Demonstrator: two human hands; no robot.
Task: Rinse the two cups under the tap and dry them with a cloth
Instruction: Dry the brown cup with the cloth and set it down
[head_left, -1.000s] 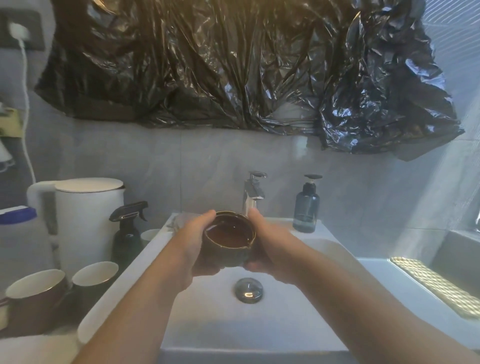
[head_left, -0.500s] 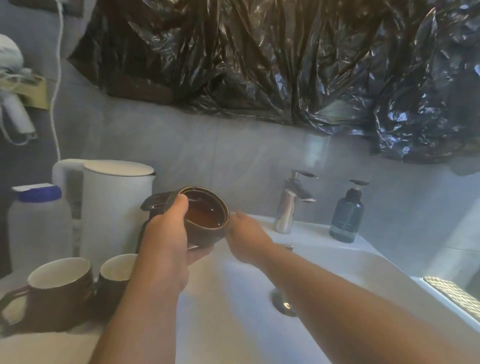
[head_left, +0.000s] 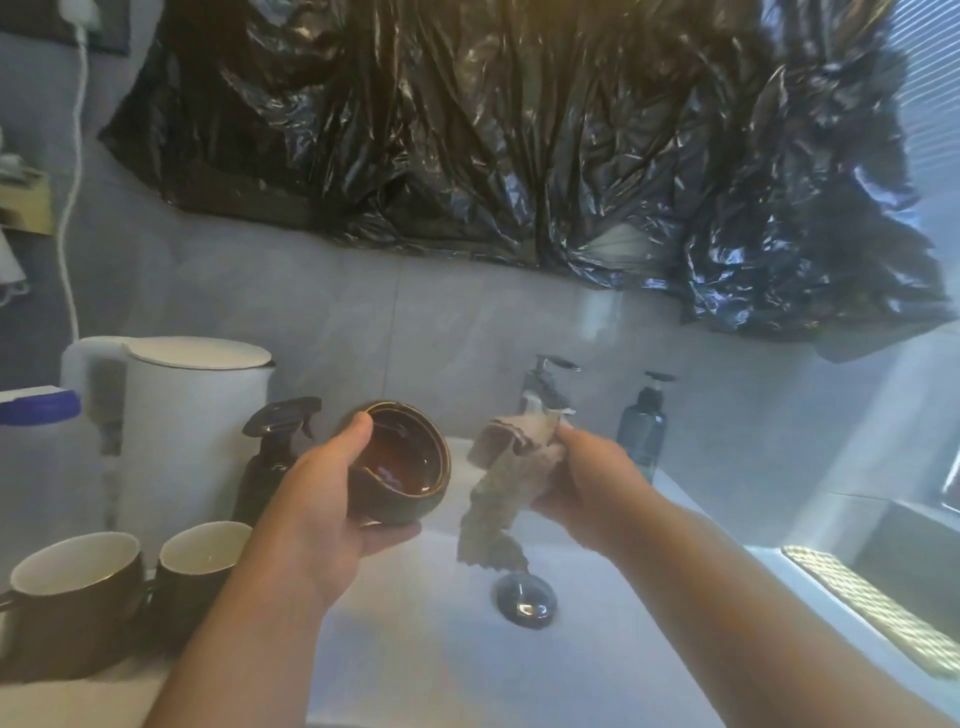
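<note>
The white sink (head_left: 426, 639) lies under both hands. A mug (head_left: 72, 597) and another mug (head_left: 197, 571) wait by its left edge. The left hand (head_left: 317, 509) wraps its fingers (head_left: 389, 534) round the cup (head_left: 402, 462), tipped over the sink's left side, likely for wiping inside. The right hand (head_left: 587, 483) pinches the cloth (head_left: 498, 493) near the tap (head_left: 545, 384).

We held both bare forearms out ahead of us, the left rising near the sink's (head_left: 415, 649) left edge and the right crossing in from its right edge. Our left hand (head_left: 322, 499) gripped the cup (head_left: 410, 467), thumb over the rim, fingers curled beneath the base, its mouth tipped toward us. Our right hand (head_left: 587, 478), level with it and a little apart, clutched the cloth (head_left: 498, 493) in curled fingers, one end hanging loose below.
</note>
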